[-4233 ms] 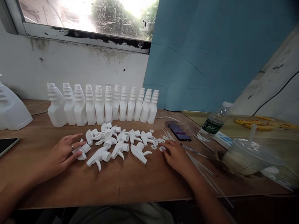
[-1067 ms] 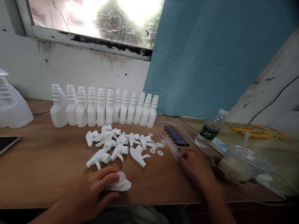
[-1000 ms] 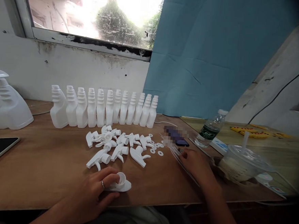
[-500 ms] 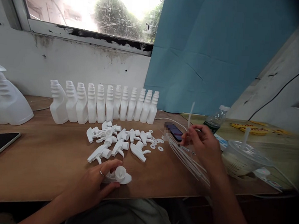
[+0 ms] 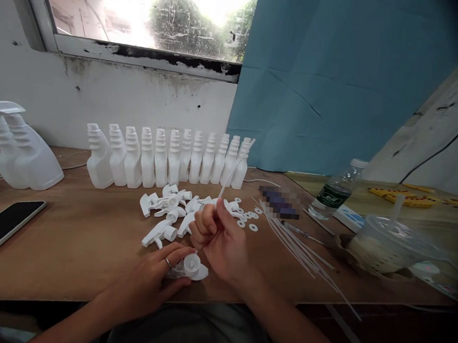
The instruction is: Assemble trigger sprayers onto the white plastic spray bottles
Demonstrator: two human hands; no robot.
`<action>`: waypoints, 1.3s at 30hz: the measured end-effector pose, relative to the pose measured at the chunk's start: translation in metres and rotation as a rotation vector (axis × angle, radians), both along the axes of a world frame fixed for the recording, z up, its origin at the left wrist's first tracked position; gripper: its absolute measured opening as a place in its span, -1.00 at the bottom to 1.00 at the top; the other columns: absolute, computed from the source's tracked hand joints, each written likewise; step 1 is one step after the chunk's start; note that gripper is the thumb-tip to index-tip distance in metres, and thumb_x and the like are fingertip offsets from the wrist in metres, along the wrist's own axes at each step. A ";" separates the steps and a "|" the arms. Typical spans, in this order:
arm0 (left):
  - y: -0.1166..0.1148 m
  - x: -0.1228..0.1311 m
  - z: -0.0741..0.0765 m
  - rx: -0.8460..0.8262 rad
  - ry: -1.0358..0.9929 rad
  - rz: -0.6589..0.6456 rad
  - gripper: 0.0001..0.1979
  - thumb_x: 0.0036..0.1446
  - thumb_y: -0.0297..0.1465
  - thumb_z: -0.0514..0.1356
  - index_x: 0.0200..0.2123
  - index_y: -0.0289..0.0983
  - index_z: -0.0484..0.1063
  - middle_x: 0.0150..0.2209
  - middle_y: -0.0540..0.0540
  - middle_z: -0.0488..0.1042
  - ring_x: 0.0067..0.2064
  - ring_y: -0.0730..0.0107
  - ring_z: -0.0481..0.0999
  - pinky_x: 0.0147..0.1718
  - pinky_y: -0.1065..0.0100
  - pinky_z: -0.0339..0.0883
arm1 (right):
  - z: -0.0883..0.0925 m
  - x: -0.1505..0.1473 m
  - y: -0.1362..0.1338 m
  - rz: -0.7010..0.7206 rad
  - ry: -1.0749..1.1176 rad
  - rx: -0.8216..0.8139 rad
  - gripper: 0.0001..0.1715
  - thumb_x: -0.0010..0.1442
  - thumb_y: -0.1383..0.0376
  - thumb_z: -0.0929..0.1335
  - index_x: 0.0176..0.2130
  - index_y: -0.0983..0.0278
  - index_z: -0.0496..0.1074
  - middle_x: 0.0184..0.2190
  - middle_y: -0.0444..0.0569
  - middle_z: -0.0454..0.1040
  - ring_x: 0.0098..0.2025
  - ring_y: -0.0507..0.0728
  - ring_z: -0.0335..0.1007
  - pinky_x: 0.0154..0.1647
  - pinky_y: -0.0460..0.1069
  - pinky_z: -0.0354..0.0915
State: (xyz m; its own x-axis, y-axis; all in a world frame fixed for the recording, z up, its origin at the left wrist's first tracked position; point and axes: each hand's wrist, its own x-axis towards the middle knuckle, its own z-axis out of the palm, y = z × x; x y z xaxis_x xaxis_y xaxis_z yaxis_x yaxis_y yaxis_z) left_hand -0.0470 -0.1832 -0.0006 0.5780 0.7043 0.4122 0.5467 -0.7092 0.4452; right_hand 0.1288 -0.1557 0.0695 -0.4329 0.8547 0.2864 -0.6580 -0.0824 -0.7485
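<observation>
My left hand (image 5: 159, 274) is closed around a white trigger spray head (image 5: 191, 265) near the table's front edge. Its round collar faces up toward me, with a small stem inside. Just to the right, my right hand (image 5: 224, 234) pinches a thin white plastic tube (image 5: 234, 167), which sticks up from the fist and leans right. The tube's lower end is mostly hidden by the fingers. Behind the hands lies a pile of white spray heads (image 5: 161, 230), partly covered by my right hand. Small white ring washers (image 5: 253, 227) are scattered right of that pile.
White bottles (image 5: 146, 158) stand in a row along the wall. Loose white tubes (image 5: 298, 244) lie at the right, by a water bottle (image 5: 331, 192) and a lidded plastic cup (image 5: 380, 245). A phone (image 5: 7, 229) and larger spray bottles (image 5: 38, 153) are at the left.
My right hand has moved left with the tube, from above the loose tubes to beside the held spray head. My left hand keeps its grip. The view has shifted slightly.
</observation>
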 end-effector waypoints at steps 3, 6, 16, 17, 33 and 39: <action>0.000 -0.001 0.000 0.018 0.021 0.005 -0.52 0.24 -0.39 0.15 0.21 -0.09 0.17 0.13 -0.09 0.39 0.06 0.31 0.49 0.01 0.34 0.42 | -0.006 -0.002 0.000 0.058 0.044 -0.046 -0.30 0.23 -0.13 0.27 -0.63 0.26 -0.03 -0.69 -0.28 -0.16 -0.66 -0.07 -0.29 -0.66 -0.11 -0.24; 0.001 0.000 -0.001 0.027 0.027 -0.001 -0.52 0.25 -0.39 0.15 0.21 -0.10 0.17 0.15 -0.10 0.38 0.08 0.29 0.48 0.02 0.32 0.41 | -0.009 -0.002 0.000 0.084 0.083 -0.075 -0.30 0.23 -0.11 0.27 -0.63 0.25 -0.08 -0.70 -0.28 -0.18 -0.68 -0.08 -0.33 -0.68 -0.11 -0.30; 0.002 0.003 0.003 -0.035 0.044 -0.012 -0.64 0.27 -0.35 0.13 0.12 -0.11 0.23 0.14 -0.09 0.36 0.12 0.27 0.43 0.08 0.29 0.37 | -0.014 -0.007 -0.003 0.077 0.056 -0.064 -0.31 0.22 -0.07 0.31 -0.64 0.25 -0.06 -0.72 -0.29 -0.15 -0.68 -0.10 -0.31 -0.68 -0.12 -0.30; 0.002 0.003 0.004 -0.037 0.045 -0.014 -0.66 0.27 -0.35 0.12 0.11 -0.12 0.23 0.15 -0.09 0.36 0.12 0.27 0.43 0.08 0.29 0.37 | -0.015 -0.007 -0.003 0.081 0.048 -0.063 -0.31 0.22 -0.07 0.31 -0.65 0.25 -0.05 -0.72 -0.29 -0.14 -0.69 -0.10 -0.30 -0.68 -0.12 -0.30; 0.002 0.002 0.003 -0.005 -0.016 -0.055 -0.70 0.28 -0.36 0.14 0.07 -0.15 0.30 0.08 -0.08 0.41 0.05 0.32 0.47 0.01 0.36 0.40 | -0.025 -0.020 -0.005 -0.051 -0.022 -0.066 -0.30 0.15 -0.09 0.38 -0.64 0.25 -0.01 -0.77 -0.34 -0.10 -0.75 -0.16 -0.34 -0.76 -0.19 -0.35; 0.002 0.002 0.002 0.013 -0.023 -0.063 -0.70 0.28 -0.36 0.14 0.08 -0.14 0.32 0.05 -0.09 0.42 -0.01 0.34 0.51 -0.05 0.38 0.43 | -0.027 -0.020 -0.006 -0.027 -0.085 -0.070 -0.29 0.13 -0.14 0.37 -0.65 0.26 0.02 -0.78 -0.34 -0.08 -0.77 -0.17 -0.32 -0.78 -0.19 -0.34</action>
State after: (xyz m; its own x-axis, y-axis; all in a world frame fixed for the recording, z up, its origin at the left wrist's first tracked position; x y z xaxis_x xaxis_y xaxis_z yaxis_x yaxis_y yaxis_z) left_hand -0.0448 -0.1816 0.0014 0.6114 0.6612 0.4348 0.4906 -0.7478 0.4474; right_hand 0.1088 -0.1619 0.0420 -0.4292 0.8832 0.1891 -0.5952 -0.1191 -0.7947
